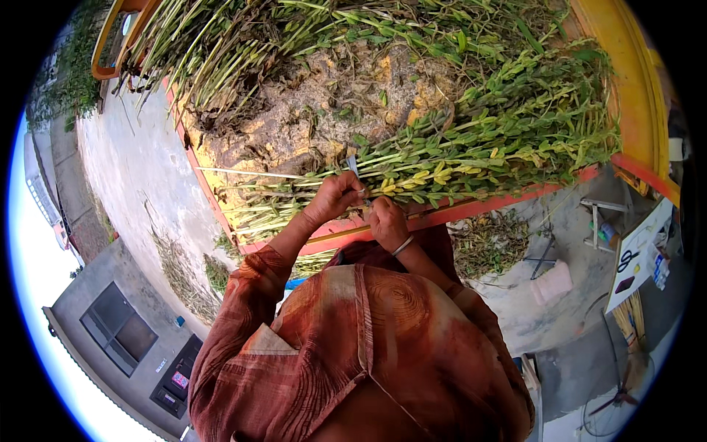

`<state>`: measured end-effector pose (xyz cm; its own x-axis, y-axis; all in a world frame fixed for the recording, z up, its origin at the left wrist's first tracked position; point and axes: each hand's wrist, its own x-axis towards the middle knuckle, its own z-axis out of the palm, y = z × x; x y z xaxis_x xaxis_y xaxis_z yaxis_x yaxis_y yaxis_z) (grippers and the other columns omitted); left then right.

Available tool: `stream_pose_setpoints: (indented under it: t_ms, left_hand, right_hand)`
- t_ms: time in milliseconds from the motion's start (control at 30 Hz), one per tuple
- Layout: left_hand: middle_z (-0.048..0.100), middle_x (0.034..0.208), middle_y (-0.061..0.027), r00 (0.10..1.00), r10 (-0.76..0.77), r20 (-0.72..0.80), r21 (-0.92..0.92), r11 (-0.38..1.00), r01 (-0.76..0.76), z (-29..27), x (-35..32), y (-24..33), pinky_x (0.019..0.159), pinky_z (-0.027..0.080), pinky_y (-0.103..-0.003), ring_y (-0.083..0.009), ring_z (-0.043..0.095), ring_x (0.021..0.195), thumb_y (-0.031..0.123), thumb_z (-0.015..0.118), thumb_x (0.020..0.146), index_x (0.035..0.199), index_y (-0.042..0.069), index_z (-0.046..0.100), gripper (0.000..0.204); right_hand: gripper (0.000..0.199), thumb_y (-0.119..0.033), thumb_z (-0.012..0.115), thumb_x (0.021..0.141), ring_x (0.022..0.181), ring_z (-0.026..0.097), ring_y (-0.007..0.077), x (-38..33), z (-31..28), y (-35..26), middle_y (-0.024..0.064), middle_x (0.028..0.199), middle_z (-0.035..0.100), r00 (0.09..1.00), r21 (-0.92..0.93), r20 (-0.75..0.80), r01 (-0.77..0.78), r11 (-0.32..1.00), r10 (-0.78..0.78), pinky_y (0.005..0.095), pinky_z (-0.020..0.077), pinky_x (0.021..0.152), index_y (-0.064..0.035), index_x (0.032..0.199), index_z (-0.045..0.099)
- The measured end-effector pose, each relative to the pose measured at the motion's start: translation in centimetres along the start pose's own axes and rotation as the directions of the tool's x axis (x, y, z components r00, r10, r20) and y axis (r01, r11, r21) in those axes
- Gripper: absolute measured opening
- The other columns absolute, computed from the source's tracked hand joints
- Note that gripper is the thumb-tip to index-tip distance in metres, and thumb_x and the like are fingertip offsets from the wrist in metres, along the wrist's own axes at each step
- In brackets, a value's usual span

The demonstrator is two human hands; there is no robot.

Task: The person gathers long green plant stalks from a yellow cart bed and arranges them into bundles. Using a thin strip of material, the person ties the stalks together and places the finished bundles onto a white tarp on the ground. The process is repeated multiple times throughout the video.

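Note:
A bundle of cut green stalks with pods, like sesame [471,158], lies across the near side of the flat bed, its bare stem ends to the left. A pale grey strip [353,163] crosses the stems and runs down to my left hand [339,196]. The fingers of that hand are pinched together on the strip. Close beside it, just to the right, my right hand [387,222] is closed by the bed's near edge. What its fingers hold is hidden. A bracelet [403,245] circles the right wrist.
More stalks [294,29] pile along the far side, with brown debris [346,88] between. A red rail [331,241] edges the bed; a yellow panel [622,66] stands right. On the floor are loose plants [490,243]. A white table [639,254] carries scissors [627,261].

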<state>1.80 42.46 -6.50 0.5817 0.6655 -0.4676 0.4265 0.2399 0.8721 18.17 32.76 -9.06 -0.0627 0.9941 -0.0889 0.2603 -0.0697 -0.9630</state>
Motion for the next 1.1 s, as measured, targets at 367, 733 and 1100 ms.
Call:
stream_pose_setpoints:
  t_ms: [367, 733, 1100]
  left_hand:
    - [0.059, 0.064, -0.0072, 0.966, -0.215, 0.146, 0.212, 0.960, 0.182, -1.8, 1.0, 3.5, 0.053, 0.051, -0.028, -0.0162, 0.066, 0.062, 0.000, 0.064, 0.080, 0.082, 0.002, 0.045, 0.019]
    - [0.063, 0.066, -0.0071, 0.941, -0.134, 0.310, 0.066, 0.991, 0.119, -3.4, 1.4, 2.2, 0.056, 0.053, -0.027, -0.0145, 0.067, 0.065, -0.002, 0.067, 0.074, 0.081, 0.000, 0.059, 0.011]
    - [0.065, 0.068, -0.0054, 0.984, 0.035, 0.172, -0.055, 0.998, -0.026, -2.4, 0.4, 0.6, 0.058, 0.051, -0.025, -0.0115, 0.066, 0.065, 0.001, 0.070, 0.078, 0.079, 0.000, 0.061, 0.009]
  right_hand:
    - [0.005, 0.001, 0.051, 0.084, 0.067, 0.055, 0.0282, 2.1, -1.4, -3.9, 0.0153, 0.102, 0.052, 0.985, -0.081, -0.132, 0.102, 0.991, -0.113, 0.0369, 0.0447, 0.059, 0.0058, 0.084, 0.052]
    - [0.012, -0.003, 0.063, 0.078, 0.066, 0.055, 0.0276, 4.3, -0.9, -3.2, 0.0115, 0.093, 0.050, 0.994, 0.002, -0.052, 0.091, 0.996, -0.091, 0.0394, 0.0447, 0.057, 0.0001, 0.073, 0.052]
    - [0.018, 0.000, 0.059, 0.081, 0.075, 0.058, 0.0279, 4.4, -1.8, -3.6, 0.0106, 0.090, 0.050, 0.994, -0.033, -0.087, 0.060, 0.998, -0.063, 0.0373, 0.0483, 0.064, -0.0039, 0.099, 0.060]
